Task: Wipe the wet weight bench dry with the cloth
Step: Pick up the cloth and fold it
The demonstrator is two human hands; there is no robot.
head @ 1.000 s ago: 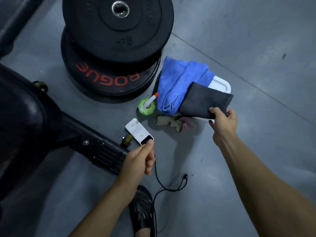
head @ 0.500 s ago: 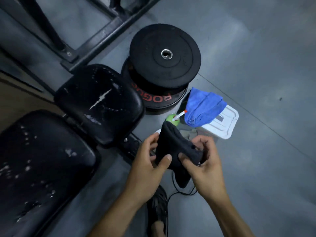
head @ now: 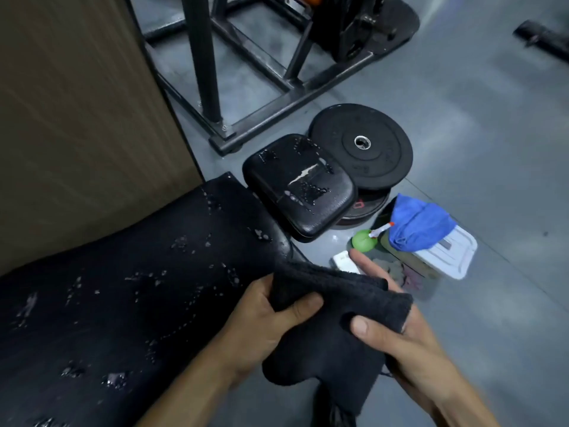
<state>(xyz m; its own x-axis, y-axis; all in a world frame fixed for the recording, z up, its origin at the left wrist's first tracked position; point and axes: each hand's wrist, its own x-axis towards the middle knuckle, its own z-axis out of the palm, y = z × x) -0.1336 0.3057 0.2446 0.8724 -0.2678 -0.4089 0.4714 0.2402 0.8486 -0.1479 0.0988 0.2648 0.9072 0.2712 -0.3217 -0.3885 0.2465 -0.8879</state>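
A black cloth (head: 332, 306) is stretched between both my hands, in front of me and just right of the bench. My left hand (head: 261, 315) pinches its left edge with the thumb on top. My right hand (head: 397, 334) grips its right side, thumb over the cloth, fingers behind. The black weight bench (head: 129, 297) fills the lower left, its long pad dotted with water drops. Its smaller seat pad (head: 300, 184) lies beyond, also wet, with a torn strip in the cover.
Stacked black weight plates (head: 366, 149) sit right of the seat pad. On the floor lie a blue towel (head: 418, 223) over a white container (head: 446, 254), a green spray bottle (head: 365, 240) and a white device (head: 345, 261). A steel rack frame (head: 264, 112) stands behind; a brown panel (head: 77, 118) at left.
My view has swung up and left, so more of the wet bench shows. Both hands have spread the black cloth wider and brought it nearer the long pad.
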